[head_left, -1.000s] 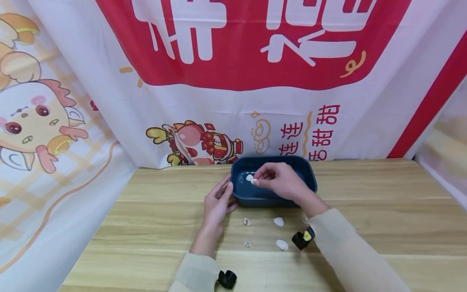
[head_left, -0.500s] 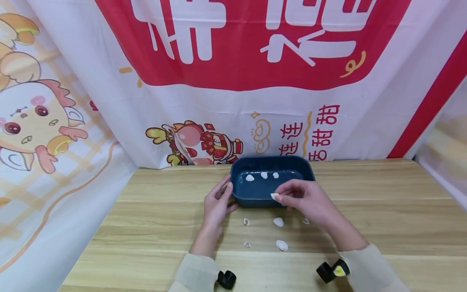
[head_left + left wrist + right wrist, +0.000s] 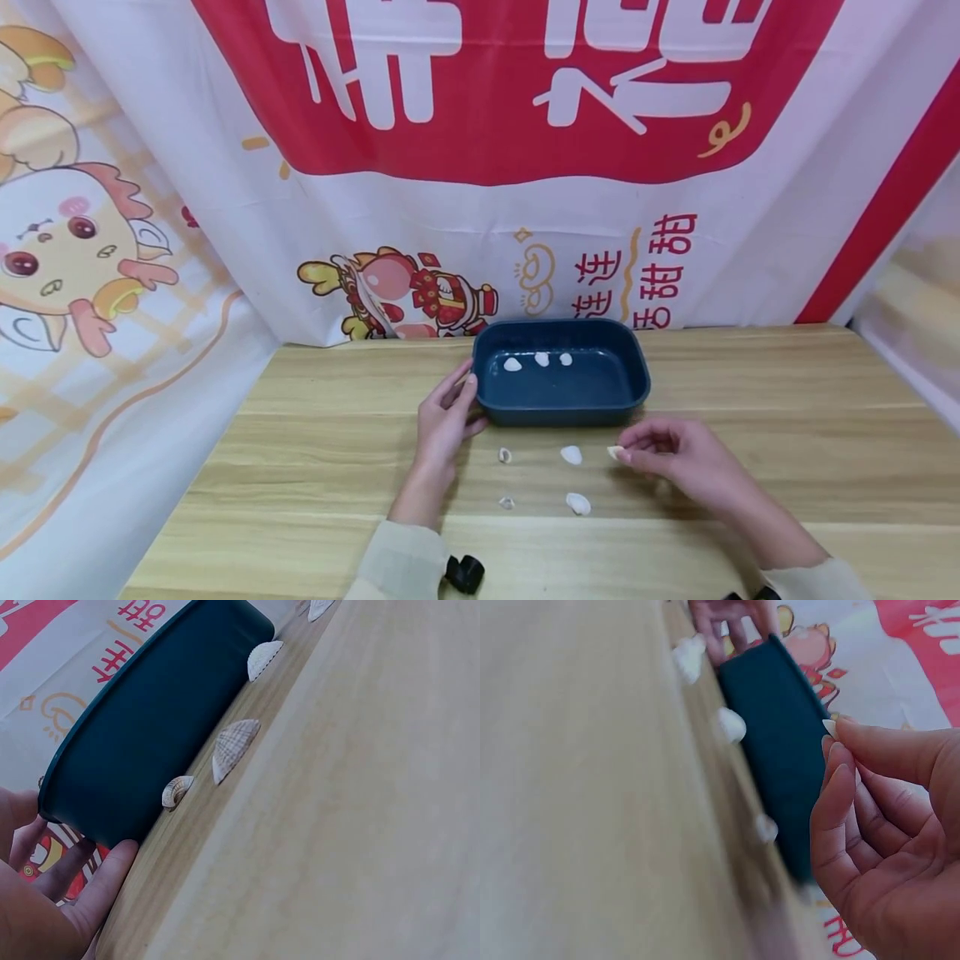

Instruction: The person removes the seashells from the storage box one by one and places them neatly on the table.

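Note:
My right hand (image 3: 693, 462) pinches a small pale shell (image 3: 830, 728) between thumb and fingertips, above the table in front of the box's right corner. The dark blue-green box (image 3: 562, 416) stands against the cloth backdrop with three white shells in it, one of them a white shell (image 3: 512, 364) toward the left. My left hand (image 3: 444, 421) rests its fingers against the box's left end wall. In front of the box lie several shells on the table, among them a ribbed shell (image 3: 235, 750), a white fan-shaped shell (image 3: 572, 455) and a small curled shell (image 3: 177, 792).
The wooden table (image 3: 315, 467) runs back to a printed cloth backdrop (image 3: 420, 200) right behind the box. A nearer white shell (image 3: 578, 504) and a small shell (image 3: 507, 503) lie between the forearms. A black strap piece (image 3: 465, 573) sits at the left wrist.
My right hand has moved out of the box, to the right and nearer, carrying the small shell. Three shells in the box have come into full view. The left hand stays at the box's end.

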`<action>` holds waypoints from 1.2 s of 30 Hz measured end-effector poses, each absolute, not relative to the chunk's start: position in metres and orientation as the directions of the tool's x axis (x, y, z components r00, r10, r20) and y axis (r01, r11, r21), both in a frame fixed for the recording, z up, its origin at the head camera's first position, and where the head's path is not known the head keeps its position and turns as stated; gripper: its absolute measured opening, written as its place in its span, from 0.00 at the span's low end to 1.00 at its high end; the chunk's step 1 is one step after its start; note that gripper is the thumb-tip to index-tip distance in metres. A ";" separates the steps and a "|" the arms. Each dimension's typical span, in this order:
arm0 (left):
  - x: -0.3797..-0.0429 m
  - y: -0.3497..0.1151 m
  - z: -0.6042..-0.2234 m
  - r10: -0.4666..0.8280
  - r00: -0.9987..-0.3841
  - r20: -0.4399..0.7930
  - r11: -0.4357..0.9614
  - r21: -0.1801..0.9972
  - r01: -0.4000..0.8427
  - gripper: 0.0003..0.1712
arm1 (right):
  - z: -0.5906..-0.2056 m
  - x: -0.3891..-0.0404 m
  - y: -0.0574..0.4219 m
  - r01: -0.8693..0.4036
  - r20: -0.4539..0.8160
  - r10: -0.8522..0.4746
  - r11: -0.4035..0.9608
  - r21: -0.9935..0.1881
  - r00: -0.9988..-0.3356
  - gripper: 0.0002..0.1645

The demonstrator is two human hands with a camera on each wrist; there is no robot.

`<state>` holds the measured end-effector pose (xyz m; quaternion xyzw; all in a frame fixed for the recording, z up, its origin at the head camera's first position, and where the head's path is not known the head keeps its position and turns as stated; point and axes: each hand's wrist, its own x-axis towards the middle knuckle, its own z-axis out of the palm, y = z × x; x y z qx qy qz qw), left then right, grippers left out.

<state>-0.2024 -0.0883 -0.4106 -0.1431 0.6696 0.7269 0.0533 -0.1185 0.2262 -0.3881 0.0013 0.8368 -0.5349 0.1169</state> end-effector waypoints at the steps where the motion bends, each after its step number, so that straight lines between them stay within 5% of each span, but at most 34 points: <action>1: -0.202 -0.088 -0.410 -0.115 -0.954 -0.278 -0.098 0.958 -0.268 0.20 | -0.391 -0.116 0.230 0.137 -0.209 -0.125 0.428 -0.894 -0.970 0.19; 17: -0.205 -0.088 -0.411 -0.119 -0.950 -0.289 -0.088 0.956 -0.280 0.20 | -0.402 -0.104 0.247 0.046 -0.230 -0.273 0.545 -0.837 -0.934 0.12; 36: -0.204 -0.090 -0.412 -0.098 -0.954 -0.284 -0.119 0.955 -0.272 0.22 | -0.399 -0.103 0.250 0.019 -0.220 -0.269 0.592 -0.806 -0.938 0.08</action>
